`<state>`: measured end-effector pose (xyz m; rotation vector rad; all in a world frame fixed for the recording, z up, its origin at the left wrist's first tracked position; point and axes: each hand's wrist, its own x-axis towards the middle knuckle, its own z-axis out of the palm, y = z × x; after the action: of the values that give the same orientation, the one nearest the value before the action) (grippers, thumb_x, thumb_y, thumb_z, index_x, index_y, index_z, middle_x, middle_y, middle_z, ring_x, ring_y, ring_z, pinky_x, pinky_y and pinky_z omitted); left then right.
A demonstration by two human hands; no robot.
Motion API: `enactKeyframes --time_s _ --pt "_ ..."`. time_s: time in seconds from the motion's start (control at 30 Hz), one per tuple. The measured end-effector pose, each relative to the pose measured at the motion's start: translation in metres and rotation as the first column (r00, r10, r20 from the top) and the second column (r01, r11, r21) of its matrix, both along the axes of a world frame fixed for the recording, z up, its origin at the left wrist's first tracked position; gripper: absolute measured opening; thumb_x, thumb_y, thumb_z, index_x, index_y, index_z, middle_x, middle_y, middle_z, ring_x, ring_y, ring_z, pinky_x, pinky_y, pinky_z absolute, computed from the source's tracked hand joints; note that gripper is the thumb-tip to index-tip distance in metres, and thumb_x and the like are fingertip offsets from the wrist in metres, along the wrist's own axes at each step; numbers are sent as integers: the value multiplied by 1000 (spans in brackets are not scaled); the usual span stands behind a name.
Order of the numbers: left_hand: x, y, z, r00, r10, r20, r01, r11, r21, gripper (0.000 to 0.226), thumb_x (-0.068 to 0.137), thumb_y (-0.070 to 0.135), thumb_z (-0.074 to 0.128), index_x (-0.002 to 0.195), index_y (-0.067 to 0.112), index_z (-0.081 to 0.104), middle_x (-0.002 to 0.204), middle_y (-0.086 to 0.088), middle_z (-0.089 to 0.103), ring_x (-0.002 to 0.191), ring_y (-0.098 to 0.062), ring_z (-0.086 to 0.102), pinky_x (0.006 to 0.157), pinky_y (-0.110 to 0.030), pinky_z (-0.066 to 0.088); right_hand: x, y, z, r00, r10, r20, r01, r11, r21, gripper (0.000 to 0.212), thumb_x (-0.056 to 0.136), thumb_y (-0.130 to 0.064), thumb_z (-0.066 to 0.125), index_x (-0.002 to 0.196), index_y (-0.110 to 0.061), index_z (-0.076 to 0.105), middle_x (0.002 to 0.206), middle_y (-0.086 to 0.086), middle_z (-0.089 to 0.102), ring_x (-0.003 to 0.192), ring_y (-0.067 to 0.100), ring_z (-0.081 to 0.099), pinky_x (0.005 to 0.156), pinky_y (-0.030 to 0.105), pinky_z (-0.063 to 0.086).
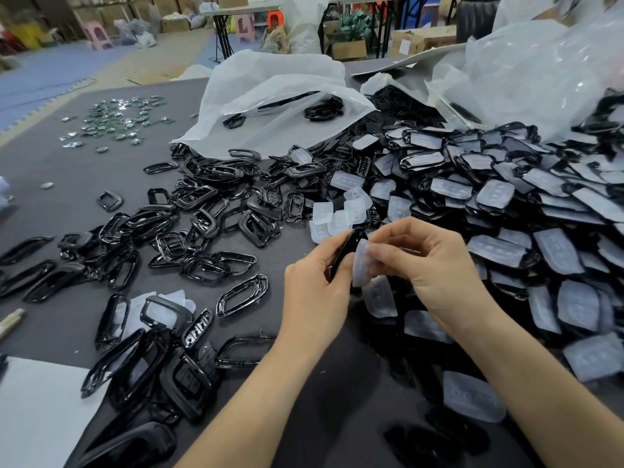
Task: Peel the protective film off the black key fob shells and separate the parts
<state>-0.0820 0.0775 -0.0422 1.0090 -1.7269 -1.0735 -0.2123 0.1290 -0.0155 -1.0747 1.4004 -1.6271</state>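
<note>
Of the person, only two hands and forearms are in view. The left hand (314, 292) and left forearm (266, 403) fill the lower middle of the frame. The right hand (429, 265) and right forearm (540, 393) run to the lower right corner. Both arms are bare from wrist to frame edge, slim and smooth. The fingers are slender, and knuckles show faintly on the backs of the hands.

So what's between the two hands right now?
In the head view, a black shell gripped by the left hand and a milky film piece pinched by the right hand.
</note>
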Motion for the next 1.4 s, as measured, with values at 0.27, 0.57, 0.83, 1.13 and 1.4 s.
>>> enactKeyframes --time_s 0.27,0.57,0.83,1.13,1.4 --pt "0 0 -3 999 -43 11 44 995 -87 28 94 17 62 120 24 67 85 20 71 79 3 67 74 -15 51 5 -2 -5 998 -55 -29 55 998 -7 14 84 1 66 77 -11 65 68 2 66 59 13 62 55 21 52" --pt "-2 1 -6 999 -46 23 49 992 -114 34 91 8 63 122 21 66 83 5 73 78 -21 67 73 -26 54 7 -4 -8 990 -116 -80 115 993 -20 14 82 1 69 75 -10 65 64 4 65 56 12 59 51 18 48" --pt "-2 0 -8 996 -79 51 85 986 -146 34 93 12 63 124 24 65 90 7 75 68 3 63 66 -15 51 8 -2 -6 992 -126 -9 126 992 -11 19 82 -1 71 73 -10 57 56 -4 60 48 8 55 47 17 46" --pt "1 1 -6 992 -80 100 104 959 -265 37 91 8 61 126 20 64 62 26 57 51 15 50 56 1 34 5 -1 -3 990 -91 105 89 996 22 16 84 1 67 75 -6 56 54 -4 60 46 8 55 46 17 45" --pt "0 1 -5 993 -88 78 102 975 -197 36 92 11 63 126 24 64 80 7 73 56 11 55 60 -7 43 6 0 -3 993 -108 -40 108 994 -11 15 80 -2 73 75 -9 61 57 -2 62 50 9 58 49 18 48"
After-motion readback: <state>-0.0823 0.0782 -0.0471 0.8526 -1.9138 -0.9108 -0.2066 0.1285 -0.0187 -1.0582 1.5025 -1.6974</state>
